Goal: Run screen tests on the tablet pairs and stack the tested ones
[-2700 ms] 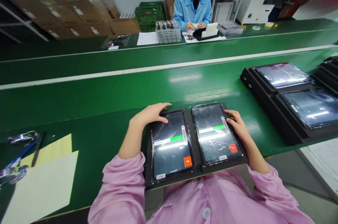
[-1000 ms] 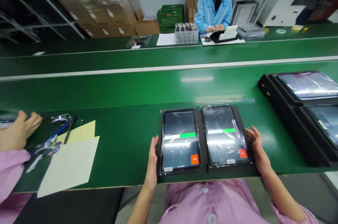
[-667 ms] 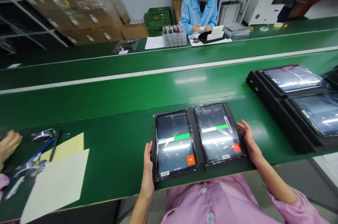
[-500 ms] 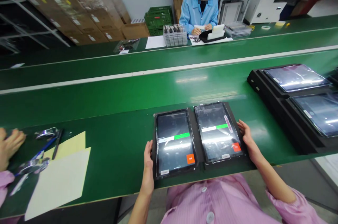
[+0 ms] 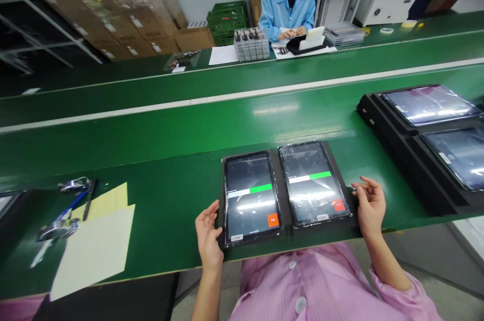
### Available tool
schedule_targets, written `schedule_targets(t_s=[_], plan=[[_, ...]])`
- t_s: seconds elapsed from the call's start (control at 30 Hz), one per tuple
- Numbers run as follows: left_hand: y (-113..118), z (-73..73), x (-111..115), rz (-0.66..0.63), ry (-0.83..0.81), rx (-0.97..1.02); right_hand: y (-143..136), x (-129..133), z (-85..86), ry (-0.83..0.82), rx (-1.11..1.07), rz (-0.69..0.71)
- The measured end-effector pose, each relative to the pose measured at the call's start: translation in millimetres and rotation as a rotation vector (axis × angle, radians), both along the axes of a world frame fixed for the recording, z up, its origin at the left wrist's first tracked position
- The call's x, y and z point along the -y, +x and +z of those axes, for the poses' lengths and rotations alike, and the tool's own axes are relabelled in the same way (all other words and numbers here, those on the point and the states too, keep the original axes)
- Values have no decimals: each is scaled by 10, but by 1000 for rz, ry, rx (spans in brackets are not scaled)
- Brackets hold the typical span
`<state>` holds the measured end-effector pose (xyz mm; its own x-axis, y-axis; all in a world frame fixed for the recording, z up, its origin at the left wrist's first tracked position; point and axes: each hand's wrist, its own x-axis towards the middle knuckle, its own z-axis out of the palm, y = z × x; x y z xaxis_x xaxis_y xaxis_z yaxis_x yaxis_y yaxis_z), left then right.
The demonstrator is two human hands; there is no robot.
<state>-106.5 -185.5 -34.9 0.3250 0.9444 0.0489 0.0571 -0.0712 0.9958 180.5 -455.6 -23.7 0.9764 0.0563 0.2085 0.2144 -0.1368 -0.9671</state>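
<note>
Two tablets in clear film lie side by side in a black tray [image 5: 282, 190] near the table's front edge. The left tablet [image 5: 245, 212] and the right tablet [image 5: 310, 159] are lit, each with a green bar and a red-orange block. My left hand [image 5: 210, 235] is at the tray's left side, fingers loosely apart and close to the edge; contact is unclear. Just off the tray's right side, my right hand [image 5: 371, 207] is open with lightly curled fingers and nothing in it.
Larger black trays [image 5: 401, 170] with more tablets stand at the right. On the left lie white paper [image 5: 96, 245], yellow paper [image 5: 109, 202], a pen [image 5: 89, 200] and shiny wrapped items. Across the green table [image 5: 170, 185], a person in blue [image 5: 289, 8] sits behind a clear box [image 5: 251, 46].
My right hand has come away from the tray's edge, and my left hand's fingers have loosened and spread. The co-worker's hand at far left has left view; a dark tray edge shows there.
</note>
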Motion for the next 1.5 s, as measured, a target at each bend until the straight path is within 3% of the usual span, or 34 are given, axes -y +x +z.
schedule_targets(t_s=[0.23,0.47,0.57,0.63,0.7,0.83,0.93,1.03,1.17,1.23,1.3,1.4,1.5], plan=[[-62,-102,-33,-122,114,9,-93,-34,49,-2,136,-50],[-94,-347,-246,-115,149,-68,-172,30,84,-112,249,-81],[-78,-348,-386,-136,65,-102,-250,78,138,-324,425,160],[-51,-224,-442,-145,39,-115,-320,66,181,-502,576,428],[15,15,-468,-243,93,-186,-396,5,225,-646,737,608],[396,622,-544,-641,439,-517,-494,-173,342,-768,938,758],[908,910,-669,-861,640,-632,-399,-272,451,-782,933,886],[1435,990,-778,-1007,723,-696,-46,-388,485,-691,838,896],[1850,935,-784,-1087,747,-790,658,-663,281,-443,467,568],[1908,894,-750,-1075,770,-813,924,-786,110,-300,268,416],[1905,868,-717,-1049,799,-806,1061,-845,-44,-213,149,357],[1872,881,-675,-1045,836,-820,1080,-817,-165,-188,100,388],[1865,951,-611,-1050,902,-917,1049,-746,-182,-219,76,433]])
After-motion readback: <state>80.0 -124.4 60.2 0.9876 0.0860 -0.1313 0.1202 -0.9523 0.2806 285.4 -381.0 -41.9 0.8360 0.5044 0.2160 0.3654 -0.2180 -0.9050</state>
